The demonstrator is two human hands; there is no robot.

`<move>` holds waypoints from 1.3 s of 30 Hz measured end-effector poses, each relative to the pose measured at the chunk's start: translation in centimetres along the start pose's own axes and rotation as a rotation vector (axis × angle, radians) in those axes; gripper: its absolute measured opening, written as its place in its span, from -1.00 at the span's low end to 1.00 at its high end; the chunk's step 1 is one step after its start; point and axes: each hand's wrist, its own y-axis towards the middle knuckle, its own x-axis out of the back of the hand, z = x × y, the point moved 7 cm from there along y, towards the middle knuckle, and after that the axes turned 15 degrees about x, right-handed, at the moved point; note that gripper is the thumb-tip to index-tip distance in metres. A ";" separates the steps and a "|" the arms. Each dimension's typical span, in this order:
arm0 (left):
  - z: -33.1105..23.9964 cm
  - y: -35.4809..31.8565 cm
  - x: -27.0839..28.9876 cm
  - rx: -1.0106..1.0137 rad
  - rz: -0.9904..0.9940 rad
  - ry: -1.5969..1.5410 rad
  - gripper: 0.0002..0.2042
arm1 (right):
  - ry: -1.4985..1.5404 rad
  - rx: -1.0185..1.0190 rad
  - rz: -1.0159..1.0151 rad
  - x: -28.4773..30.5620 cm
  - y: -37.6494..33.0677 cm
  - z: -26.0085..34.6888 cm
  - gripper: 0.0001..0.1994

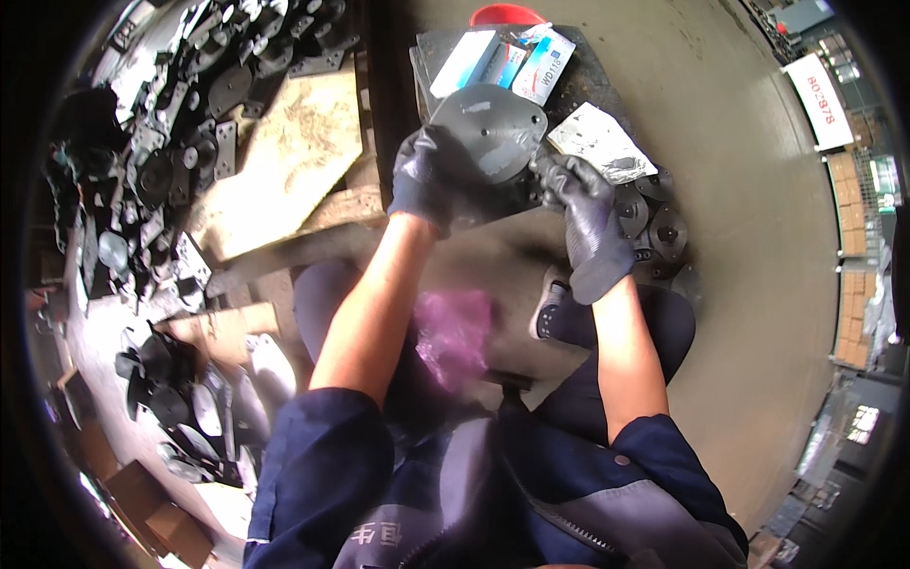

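A flat, dark grey metal plate (485,109), rounded with a small hole near its middle and another by its right edge, is held tilted in front of me. My left hand (420,175), in a dark glove, grips its left edge. Close to the plate's right edge is my right hand (580,194), also gloved, with its fingers curled in a pinch. What those fingers hold, if anything, is too small to make out. Behind the plate, blue and white boxes (542,66) lie on a dark stand (431,47).
Dark metal parts (232,90) crowd a wooden pallet (308,133) at the left. More plates (204,403) lie lower left. Round metal parts (666,232) sit beyond my right hand, near a foil-like sheet (599,140). A pink plastic bag (455,337) lies between my legs.
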 end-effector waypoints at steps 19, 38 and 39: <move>2.8 -1.6 1.6 -0.005 0.230 0.483 -0.66 | 0.049 0.150 -0.127 -3.4 -2.3 -5.5 -0.92; 2.2 -0.6 1.3 0.357 0.217 -0.315 -0.70 | -1.262 0.684 -0.451 -8.5 -1.8 0.9 -0.85; 2.1 -0.7 1.2 0.364 0.219 -0.300 -0.70 | -1.302 0.663 -0.485 -8.4 -1.6 0.8 -0.84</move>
